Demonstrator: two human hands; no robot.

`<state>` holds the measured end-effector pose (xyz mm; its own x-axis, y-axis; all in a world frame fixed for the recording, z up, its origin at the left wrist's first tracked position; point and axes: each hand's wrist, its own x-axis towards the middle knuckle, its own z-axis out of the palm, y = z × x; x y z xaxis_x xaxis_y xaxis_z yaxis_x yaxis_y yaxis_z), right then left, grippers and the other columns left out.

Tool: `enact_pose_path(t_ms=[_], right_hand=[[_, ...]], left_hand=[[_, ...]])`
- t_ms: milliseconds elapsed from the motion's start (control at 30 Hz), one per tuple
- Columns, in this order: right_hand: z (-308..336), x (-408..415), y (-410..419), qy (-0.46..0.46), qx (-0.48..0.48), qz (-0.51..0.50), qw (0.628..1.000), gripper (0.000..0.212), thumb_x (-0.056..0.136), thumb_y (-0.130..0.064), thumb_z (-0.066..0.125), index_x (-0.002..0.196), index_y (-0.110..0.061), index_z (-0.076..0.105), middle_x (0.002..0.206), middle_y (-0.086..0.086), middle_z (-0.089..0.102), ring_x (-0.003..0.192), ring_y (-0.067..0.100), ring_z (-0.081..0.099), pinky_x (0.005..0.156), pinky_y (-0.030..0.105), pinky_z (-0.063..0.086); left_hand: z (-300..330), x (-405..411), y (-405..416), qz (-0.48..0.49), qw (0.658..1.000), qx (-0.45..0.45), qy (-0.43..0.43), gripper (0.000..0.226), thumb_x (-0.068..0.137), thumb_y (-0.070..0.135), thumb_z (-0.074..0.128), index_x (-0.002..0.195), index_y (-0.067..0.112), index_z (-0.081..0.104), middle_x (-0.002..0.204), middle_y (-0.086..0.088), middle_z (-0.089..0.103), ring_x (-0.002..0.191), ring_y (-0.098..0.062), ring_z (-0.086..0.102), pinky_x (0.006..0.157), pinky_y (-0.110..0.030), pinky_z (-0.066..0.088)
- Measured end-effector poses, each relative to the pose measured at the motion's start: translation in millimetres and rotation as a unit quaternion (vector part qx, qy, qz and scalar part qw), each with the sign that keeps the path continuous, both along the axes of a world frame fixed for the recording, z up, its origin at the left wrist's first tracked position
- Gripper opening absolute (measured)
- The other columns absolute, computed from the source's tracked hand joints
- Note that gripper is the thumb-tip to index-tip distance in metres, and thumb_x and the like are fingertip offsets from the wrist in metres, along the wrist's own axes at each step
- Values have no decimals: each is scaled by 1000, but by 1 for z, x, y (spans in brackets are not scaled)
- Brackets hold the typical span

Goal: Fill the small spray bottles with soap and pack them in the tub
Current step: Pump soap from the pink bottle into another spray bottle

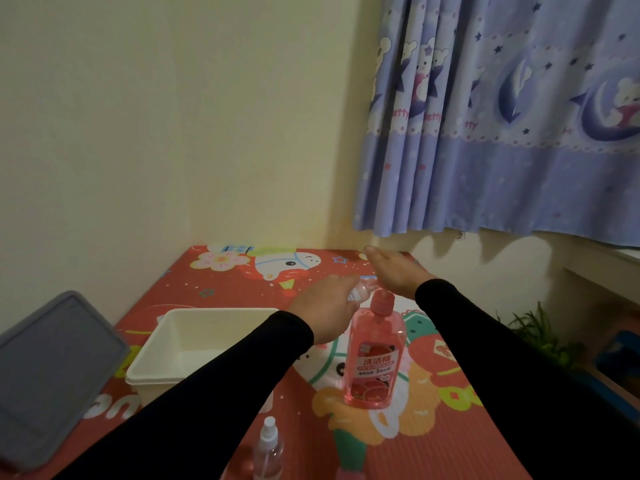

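The fingers of the left hand (323, 311) are curled round a small clear spray bottle (360, 292), which is held tipped just beside the pump (382, 303) of the pink soap bottle (375, 362), seemingly so that soap can be caught at the spout. The fingers of the right hand (394, 271) are held straight and flat above the pump, probably to press it down. The white tub (194, 344) is left open below and to the left of the left fingers, ready for packing. Another spray bottle (268, 452), capped, is seen standing nearer the person.
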<state>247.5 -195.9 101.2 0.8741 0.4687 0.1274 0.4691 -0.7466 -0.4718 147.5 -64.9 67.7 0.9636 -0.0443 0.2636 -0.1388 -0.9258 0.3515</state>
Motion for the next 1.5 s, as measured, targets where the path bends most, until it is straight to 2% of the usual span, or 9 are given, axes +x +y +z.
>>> enact_pose_path(t_ms=[200, 500, 667, 833, 967, 1067, 1267, 1433, 1500], right_hand=[[-20, 6, 4, 20, -22, 10, 999, 47, 105, -27, 19, 143, -7, 40, 151, 15, 38, 136, 31, 37, 112, 38, 28], [-2, 5, 1, -9, -14, 1, 1000, 45, 105, -27, 19, 130, -5, 49, 136, 19, 51, 121, 30, 48, 91, 31, 33], [-23, 11, 2, -7, -55, 21, 998, 46, 106, -23, 20, 147, -8, 33, 153, 16, 34, 139, 29, 36, 112, 35, 26], [-14, 7, 2, 7, -22, 2, 1000, 44, 105, -23, 21, 137, -2, 43, 143, 20, 46, 130, 32, 44, 106, 37, 32], [-6, 7, 2, 18, 42, -28, 999, 28, 102, -7, 26, 118, 2, 47, 127, 24, 54, 111, 34, 51, 85, 33, 33], [-18, 10, 2, -1, 0, 12, 1000, 43, 106, -23, 22, 142, -8, 40, 148, 18, 40, 135, 33, 40, 109, 35, 28], [-20, 10, 4, 30, -2, 13, 999, 52, 105, -36, 17, 147, -12, 35, 153, 15, 35, 140, 28, 34, 112, 37, 24], [-7, 12, -2, 16, 38, -8, 999, 52, 103, -41, 18, 116, -10, 57, 113, 6, 52, 103, 19, 45, 88, 28, 29], [-10, 10, -2, 8, 34, -1, 999, 51, 104, -36, 18, 127, -7, 54, 124, 14, 57, 109, 25, 50, 90, 30, 33]], left_hand=[[-12, 0, -2, 4, 1000, 11, 24, 48, 103, 29, 41, 148, 18, 30, 145, -9, 42, 131, -26, 40, 101, -34, 34], [-4, 2, 1, -1, 1000, -3, 5, 44, 102, 29, 42, 144, 20, 35, 140, -8, 45, 127, -27, 44, 99, -36, 38], [-17, 3, -1, -4, 1000, -5, 13, 45, 102, 28, 41, 145, 20, 33, 143, -8, 44, 128, -25, 43, 97, -33, 36], [-6, 1, 2, 1, 999, 17, 29, 48, 103, 30, 40, 149, 20, 28, 146, -10, 40, 131, -27, 40, 101, -35, 34], [0, 2, 0, 0, 1000, 16, 5, 44, 102, 28, 42, 145, 19, 33, 142, -9, 44, 127, -27, 44, 99, -37, 38], [-11, 2, -1, 3, 1000, 21, 10, 46, 102, 29, 41, 146, 19, 31, 144, -8, 43, 129, -26, 42, 100, -37, 37], [-10, 2, 1, -2, 999, 29, 31, 44, 102, 30, 40, 145, 21, 32, 141, -8, 44, 125, -26, 44, 96, -36, 38], [-1, 3, 0, -4, 1000, 22, 11, 43, 102, 30, 40, 143, 19, 34, 140, -7, 45, 125, -26, 46, 98, -37, 40], [-3, 3, -1, -3, 1000, 24, 5, 42, 102, 29, 40, 143, 19, 34, 140, -8, 46, 124, -26, 46, 97, -36, 39]])
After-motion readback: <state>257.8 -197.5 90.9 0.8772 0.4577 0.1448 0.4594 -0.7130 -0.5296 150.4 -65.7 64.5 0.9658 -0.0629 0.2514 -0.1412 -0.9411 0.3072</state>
